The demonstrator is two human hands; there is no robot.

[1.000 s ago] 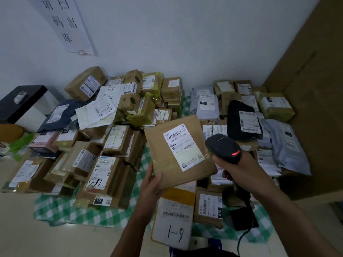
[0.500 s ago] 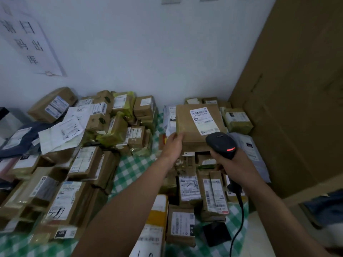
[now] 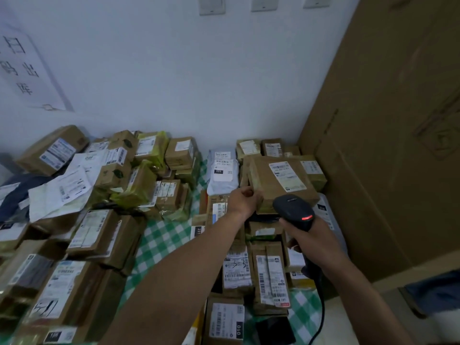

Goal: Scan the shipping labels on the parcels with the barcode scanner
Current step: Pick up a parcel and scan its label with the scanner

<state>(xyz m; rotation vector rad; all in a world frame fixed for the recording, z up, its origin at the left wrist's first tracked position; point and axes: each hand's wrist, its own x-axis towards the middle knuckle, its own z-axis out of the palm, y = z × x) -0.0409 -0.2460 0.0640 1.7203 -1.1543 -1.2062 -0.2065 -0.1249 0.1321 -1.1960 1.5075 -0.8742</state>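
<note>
Brown parcel perched atop pile centre-right; left hand fingers curled on near corner, right hand wrapped round scanner. Could slide off if released off-balance.

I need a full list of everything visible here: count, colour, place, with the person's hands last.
flat brown cardboard parcel with white label: one, brown, top of right back pile
other cardboard parcels: many, brown, piled left and right
plastic mailer bags: at least two, pale grey, back centre
loose paper sheets: several, white, on left pile
checked cloth: one, green and white, under the parcels
corded barcode scanner: one, black, red light, near right
paper wall sign: one, white, black characters, upper left
large cardboard panel: one, brown, right side
left hand: one, holds the flat parcel's near corner
right hand: one, grips the scanner's handle
</note>
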